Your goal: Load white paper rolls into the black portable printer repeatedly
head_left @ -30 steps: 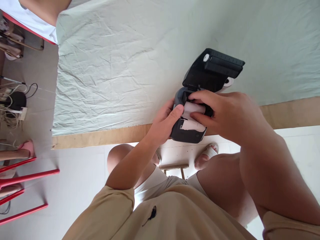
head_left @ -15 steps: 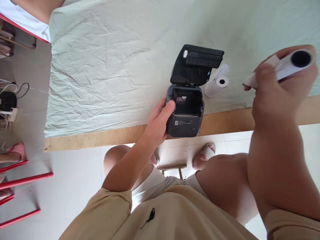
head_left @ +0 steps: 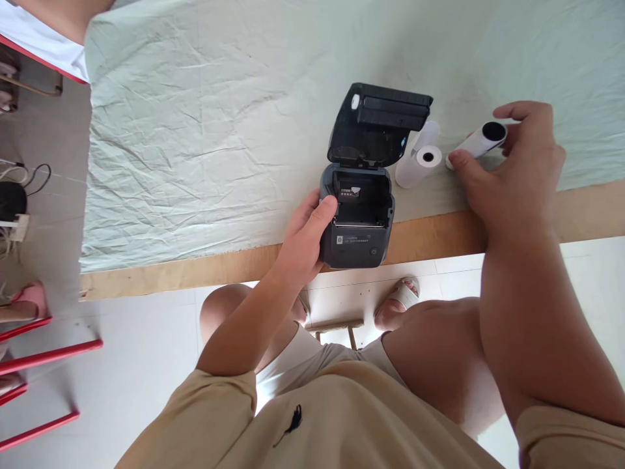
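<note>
My left hand (head_left: pixel 310 231) grips the left side of a dark grey portable label printer (head_left: pixel 361 247), thumb on its rim. The printer's lid (head_left: pixel 374 130) is flipped up, and the inner bay shows a small printed label. To its right a white paper roll (head_left: pixel 415 169) stands on the cloth, its loose end raised behind it. My right hand (head_left: pixel 512 163) is around a slim white tube (head_left: pixel 476 143) with a wide dark opening, standing at the cloth. Its thumb touches the tube's lower side, other fingers are at the far side, and the index finger is lifted off.
A pale green wrinkled cloth (head_left: pixel 219 130) covers the table, with a bare wooden edge (head_left: pixel 195 277) in front. Another person's arm (head_left: pixel 73 16) is at the top left. Red stool legs (head_left: pixel 53 355) and cables (head_left: pixel 17 176) are on the floor at the left.
My right hand has moved left and lowered the white tube to the cloth beside the paper roll; its fingers have loosened. My left hand keeps its hold on the printer.
</note>
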The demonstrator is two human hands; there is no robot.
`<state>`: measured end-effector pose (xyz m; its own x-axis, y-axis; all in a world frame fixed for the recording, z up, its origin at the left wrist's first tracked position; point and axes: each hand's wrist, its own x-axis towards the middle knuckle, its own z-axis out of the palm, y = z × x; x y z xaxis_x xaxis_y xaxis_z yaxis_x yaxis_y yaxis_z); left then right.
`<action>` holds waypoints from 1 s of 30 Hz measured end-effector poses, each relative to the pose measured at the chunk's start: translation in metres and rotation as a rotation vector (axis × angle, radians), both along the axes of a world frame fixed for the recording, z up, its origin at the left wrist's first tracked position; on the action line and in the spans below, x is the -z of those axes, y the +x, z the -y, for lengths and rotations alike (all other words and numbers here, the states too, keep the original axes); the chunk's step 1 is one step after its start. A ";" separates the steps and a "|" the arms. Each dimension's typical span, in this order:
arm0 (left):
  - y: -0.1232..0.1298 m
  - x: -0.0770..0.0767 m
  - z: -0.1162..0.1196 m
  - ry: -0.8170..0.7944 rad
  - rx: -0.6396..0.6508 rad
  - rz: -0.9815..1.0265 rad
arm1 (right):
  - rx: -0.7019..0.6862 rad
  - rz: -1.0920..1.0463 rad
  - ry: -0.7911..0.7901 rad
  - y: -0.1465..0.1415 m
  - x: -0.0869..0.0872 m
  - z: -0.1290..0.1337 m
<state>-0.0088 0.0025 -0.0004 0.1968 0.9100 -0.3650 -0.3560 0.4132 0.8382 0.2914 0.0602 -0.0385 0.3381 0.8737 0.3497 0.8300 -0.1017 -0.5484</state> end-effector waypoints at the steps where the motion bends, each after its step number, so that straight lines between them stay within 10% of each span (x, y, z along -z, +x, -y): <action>1: 0.000 0.000 0.000 0.000 0.000 -0.007 | -0.053 0.026 0.096 -0.002 -0.003 0.004; 4: 0.000 0.001 0.000 -0.003 0.008 -0.006 | -0.212 0.086 0.361 -0.020 -0.014 0.020; 14: -0.001 0.003 0.001 -0.016 0.006 0.015 | -0.399 -0.226 -0.020 -0.060 -0.010 0.023; 30: -0.002 0.003 0.001 -0.025 0.020 -0.017 | -0.469 -0.161 0.092 -0.051 0.006 0.023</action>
